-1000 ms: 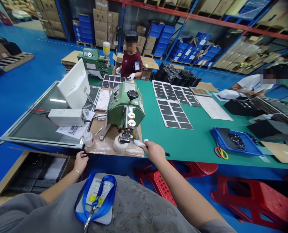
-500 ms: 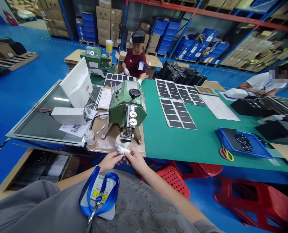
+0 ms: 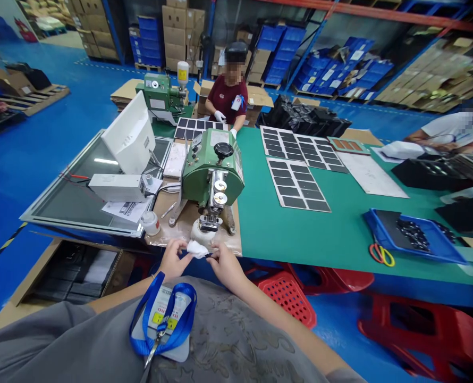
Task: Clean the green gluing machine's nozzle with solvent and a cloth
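Observation:
A crumpled white cloth is stretched between my two hands, just in front of the table edge. My left hand pinches its left side between thumb and fingers. At the cloth's right end, my right hand is closed in a pinch, with a small dark edge at the fingertips too small to name. Right beyond the cloth stands a green pad printing machine, with a rounded white pad low at its front. A white jar is left of the machine's foot.
A monitor and a grey metal box stand on the left. Sheets of black pieces lie on the green table. Right are a blue tray and scissors. Two co-workers sit beyond; red stools are below.
My hands have moved apart; the left shifted left and the white cloth now shows more openly between them. The whole view has shifted slightly to the right.

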`<state>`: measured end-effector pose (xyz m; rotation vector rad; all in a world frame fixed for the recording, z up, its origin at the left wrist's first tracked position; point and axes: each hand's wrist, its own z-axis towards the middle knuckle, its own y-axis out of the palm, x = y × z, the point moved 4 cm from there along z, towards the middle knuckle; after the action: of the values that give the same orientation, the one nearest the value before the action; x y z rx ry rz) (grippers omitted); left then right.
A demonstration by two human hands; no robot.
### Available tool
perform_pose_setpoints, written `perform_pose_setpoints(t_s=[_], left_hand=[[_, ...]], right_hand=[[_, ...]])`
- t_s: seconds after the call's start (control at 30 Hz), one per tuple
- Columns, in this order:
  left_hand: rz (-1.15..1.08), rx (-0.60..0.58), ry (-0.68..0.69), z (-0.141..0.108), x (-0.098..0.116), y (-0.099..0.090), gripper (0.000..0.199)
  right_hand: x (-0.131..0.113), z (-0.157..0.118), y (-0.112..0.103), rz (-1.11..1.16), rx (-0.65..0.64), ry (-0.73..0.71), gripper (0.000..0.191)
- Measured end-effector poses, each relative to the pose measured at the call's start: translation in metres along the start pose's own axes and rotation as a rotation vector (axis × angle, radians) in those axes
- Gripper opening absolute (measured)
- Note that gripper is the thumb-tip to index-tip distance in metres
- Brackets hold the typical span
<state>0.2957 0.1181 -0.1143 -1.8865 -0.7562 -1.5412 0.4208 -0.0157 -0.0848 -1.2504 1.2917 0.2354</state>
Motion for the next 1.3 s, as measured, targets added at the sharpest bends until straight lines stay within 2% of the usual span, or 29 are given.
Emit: perform_pose_setpoints(t_s=[0.07, 0.13, 0.23, 0.33, 0.47, 0.57, 0.63, 0.7, 0.73, 0.77, 0.83, 0.87, 0.9, 1.0, 1.13, 1.3], left_hand=[[0.101, -0.054, 0.114, 0.001, 0.014, 0.003, 0.029], [0.110, -0.094, 0.148, 0.002, 0.021, 0.006, 0.021], [-0.031, -0.094, 0.054, 0.003, 0.011, 0.006, 0.013], [-0.123, -0.101, -0.055, 0.002, -0.012, 0.008, 0.023], [-0.221, -0.164, -0.171, -0.002, -0.037, 0.021, 0.035], [-0.250, -0.200, -0.189, -0.004, -0.038, 0.028, 0.039], [-0.256, -0.208, -0.169, -0.005, -0.030, 0.029, 0.050], [-0.220, -0.195, -0.078, -0.006, -0.016, 0.025, 0.066], [-0.183, -0.195, -0.015, -0.006, -0.008, 0.023, 0.067], [-0.142, -0.192, 0.040, -0.006, -0.001, 0.021, 0.060], [-0.082, -0.174, 0.085, -0.004, 0.009, 0.017, 0.031], [-0.075, -0.158, 0.066, -0.003, 0.010, 0.014, 0.018], [-0.080, -0.135, 0.037, -0.001, 0.008, 0.012, 0.018], [-0.132, -0.066, -0.028, 0.003, -0.002, 0.007, 0.032], [-0.244, -0.021, -0.083, 0.006, -0.017, 0.004, 0.037], [-0.405, -0.007, -0.174, 0.007, -0.011, 0.008, 0.040]], right_hand=[[0.000, -0.001, 0.004, 0.025, -0.030, 0.016, 0.029], [0.001, 0.000, 0.008, 0.073, -0.046, 0.043, 0.024], [0.009, 0.002, 0.015, 0.181, -0.077, 0.141, 0.016], [0.019, 0.001, 0.020, 0.299, -0.112, 0.252, 0.017], [0.030, -0.007, 0.023, 0.385, -0.139, 0.327, 0.021], [0.032, -0.013, 0.018, 0.368, -0.105, 0.333, 0.023], [0.031, -0.014, 0.012, 0.346, -0.069, 0.307, 0.025], [0.028, -0.014, 0.006, 0.343, -0.040, 0.271, 0.030], [0.027, -0.014, 0.004, 0.352, -0.034, 0.259, 0.033], [0.027, -0.014, 0.002, 0.368, -0.035, 0.255, 0.036], [0.029, -0.014, 0.002, 0.418, -0.057, 0.277, 0.039], [0.031, -0.015, 0.003, 0.452, -0.075, 0.297, 0.040], [0.033, -0.016, 0.004, 0.494, -0.092, 0.320, 0.041], [0.037, -0.019, 0.004, 0.648, -0.133, 0.367, 0.042], [0.039, -0.024, -0.004, 0.849, -0.162, 0.364, 0.029], [0.045, -0.026, -0.014, 1.034, -0.155, 0.354, 0.029]])
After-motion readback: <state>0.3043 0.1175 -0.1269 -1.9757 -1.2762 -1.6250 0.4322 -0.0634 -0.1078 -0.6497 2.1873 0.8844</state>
